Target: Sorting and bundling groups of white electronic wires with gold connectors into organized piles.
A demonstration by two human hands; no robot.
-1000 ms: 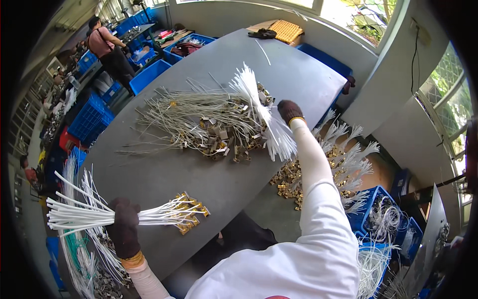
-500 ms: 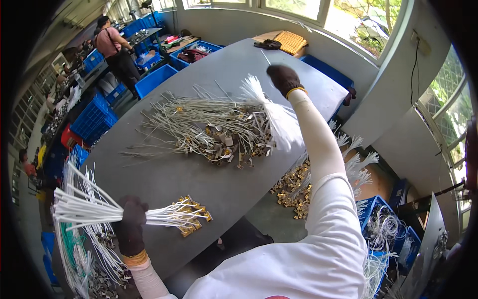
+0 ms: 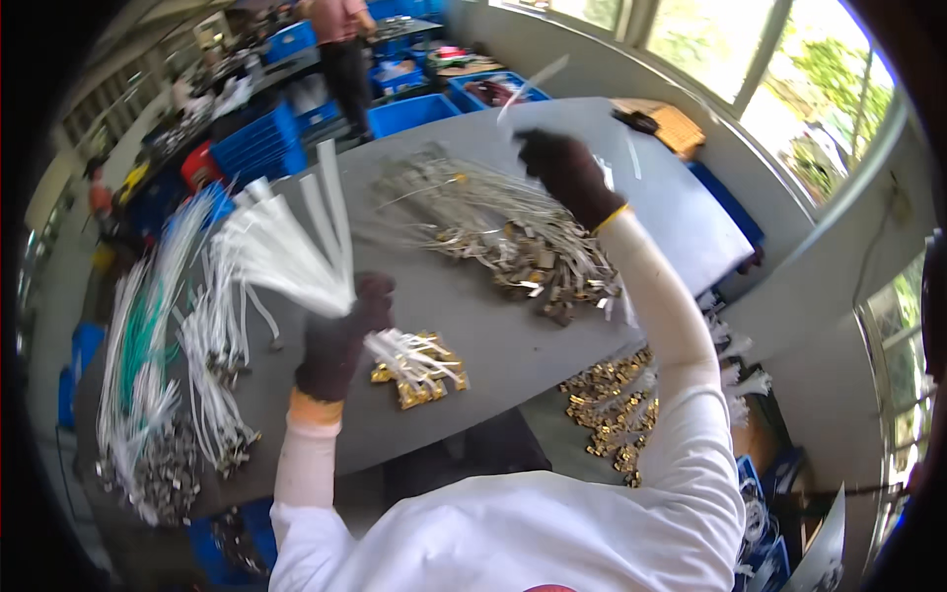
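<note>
My left hand (image 3: 345, 340), in a dark glove, is closed around a bundle of white wires (image 3: 281, 252). Their loose ends fan out up and to the left, and brass-coloured connectors (image 3: 419, 380) stick out at the other end, low over the near part of the table. My right hand (image 3: 570, 178), gloved too, is raised over the table's far side with fingers closed on a thin white strip (image 3: 533, 89), blurred by motion. Beneath and left of it lies a pile of grey-white wires with metal connectors (image 3: 523, 247).
Bundled wires with metal ends (image 3: 148, 395) lie along the grey table's (image 3: 345, 449) left side. White strips (image 3: 632, 156) rest near its far right. More brass-ended bundles (image 3: 617, 405) are beyond the right edge. Blue bins (image 3: 412, 115) and another person (image 3: 340, 59) are behind.
My left hand has tilted the bundle, swinging the free ends upward. My right hand has lifted the white strip off the table's far side. The view has turned left.
</note>
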